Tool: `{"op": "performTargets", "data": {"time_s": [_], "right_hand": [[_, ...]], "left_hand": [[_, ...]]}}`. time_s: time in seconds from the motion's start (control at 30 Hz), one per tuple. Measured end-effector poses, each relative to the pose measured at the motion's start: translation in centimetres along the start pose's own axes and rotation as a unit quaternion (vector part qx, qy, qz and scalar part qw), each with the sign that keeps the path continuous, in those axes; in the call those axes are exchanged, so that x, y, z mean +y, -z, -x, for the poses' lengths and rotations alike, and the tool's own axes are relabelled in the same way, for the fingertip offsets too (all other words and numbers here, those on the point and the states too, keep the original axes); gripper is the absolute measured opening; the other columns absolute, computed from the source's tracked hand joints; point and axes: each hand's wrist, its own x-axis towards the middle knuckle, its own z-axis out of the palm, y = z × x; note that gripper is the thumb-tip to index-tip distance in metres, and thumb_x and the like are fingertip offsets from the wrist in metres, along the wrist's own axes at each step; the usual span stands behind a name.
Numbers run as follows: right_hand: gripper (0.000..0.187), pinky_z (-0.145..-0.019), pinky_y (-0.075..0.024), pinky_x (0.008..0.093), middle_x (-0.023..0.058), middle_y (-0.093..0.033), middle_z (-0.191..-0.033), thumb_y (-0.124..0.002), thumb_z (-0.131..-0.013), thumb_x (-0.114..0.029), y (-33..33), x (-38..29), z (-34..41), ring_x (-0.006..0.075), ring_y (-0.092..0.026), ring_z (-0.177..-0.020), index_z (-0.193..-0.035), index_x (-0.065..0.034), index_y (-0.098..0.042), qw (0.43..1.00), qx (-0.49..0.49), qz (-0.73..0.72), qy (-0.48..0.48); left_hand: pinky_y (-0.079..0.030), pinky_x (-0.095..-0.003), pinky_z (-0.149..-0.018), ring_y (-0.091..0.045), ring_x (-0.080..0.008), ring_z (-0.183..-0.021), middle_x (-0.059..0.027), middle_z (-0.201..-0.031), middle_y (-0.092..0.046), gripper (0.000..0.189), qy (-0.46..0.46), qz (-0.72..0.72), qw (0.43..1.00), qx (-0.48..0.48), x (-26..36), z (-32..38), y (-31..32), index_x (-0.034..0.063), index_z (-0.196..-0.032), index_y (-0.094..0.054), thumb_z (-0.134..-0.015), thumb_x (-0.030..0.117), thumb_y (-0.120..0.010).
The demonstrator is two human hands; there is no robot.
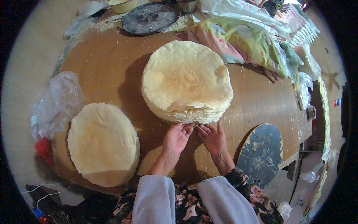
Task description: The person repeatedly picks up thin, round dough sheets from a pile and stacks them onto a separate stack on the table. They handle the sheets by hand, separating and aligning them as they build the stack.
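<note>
A tall stack of thin round flatbreads [187, 78] stands at the middle of the wooden table [260, 92]. My left hand [176, 137] and my right hand [213, 137] are at the stack's near lower edge, palms up, fingertips at or just under it. Whether the fingers grip the bread or only touch it is hidden by the stack. A second, lower pile of flatbread [103, 142] lies at the left near edge of the table, its near part in shadow.
A dark round board [261, 154] lies at the near right edge. Crumpled clear plastic bags [57, 103] are at the left. At the far side are a dark round plate [151, 18], a yellow bowl [123, 5] and a patterned cloth [237, 39] beside more plastic bags.
</note>
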Motion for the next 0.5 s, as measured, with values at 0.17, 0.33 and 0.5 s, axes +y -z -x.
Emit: {"op": "performTargets", "data": {"time_s": [0.17, 0.33, 0.5], "right_hand": [[0.066, -0.095, -0.0315, 0.0446, 0.0137, -0.046, -0.117, -0.042, -0.083, -0.059, -1.0, -0.2, -1.7, 0.0314, -0.041, -0.112, -0.124, -0.0062, -0.038, 0.999, -0.011, -0.011, 0.031], [0.067, -0.092, -0.034, 0.0444, 0.011, -0.045, -0.122, -0.044, -0.081, -0.06, -1.6, -1.5, -2.1, 0.0293, -0.04, -0.114, -0.126, -0.0103, -0.039, 0.995, -0.076, -0.065, 0.03], [0.071, -0.096, -0.0324, 0.0465, 0.0118, -0.041, -0.129, -0.044, -0.081, -0.06, -2.0, -2.3, -2.1, 0.0298, -0.037, -0.119, -0.127, -0.007, -0.038, 0.99, -0.095, -0.101, 0.034]], "left_hand": [[-0.043, -0.0371, -0.083, -0.052, -0.0292, -0.101, -0.0145, -0.111, -0.054, 0.03, 0.018, -0.032, 0.998, 0.056, 0.3, -0.1, -0.6, 0.0011, -0.111, -0.046, -0.083, 0.013, -0.048], [-0.044, -0.038, -0.083, -0.053, -0.0305, -0.101, -0.0167, -0.111, -0.054, 0.034, 0.043, -0.099, 0.994, 0.029, 0.9, 0.3, 1.1, 0.0, -0.111, -0.046, -0.084, 0.02, -0.049], [-0.041, -0.0416, -0.089, -0.048, -0.0333, -0.109, -0.0204, -0.114, -0.051, 0.052, 0.048, -0.205, 0.962, 0.173, 1.8, 1.9, 2.6, -0.0011, -0.118, -0.04, -0.089, 0.042, -0.042]]}}
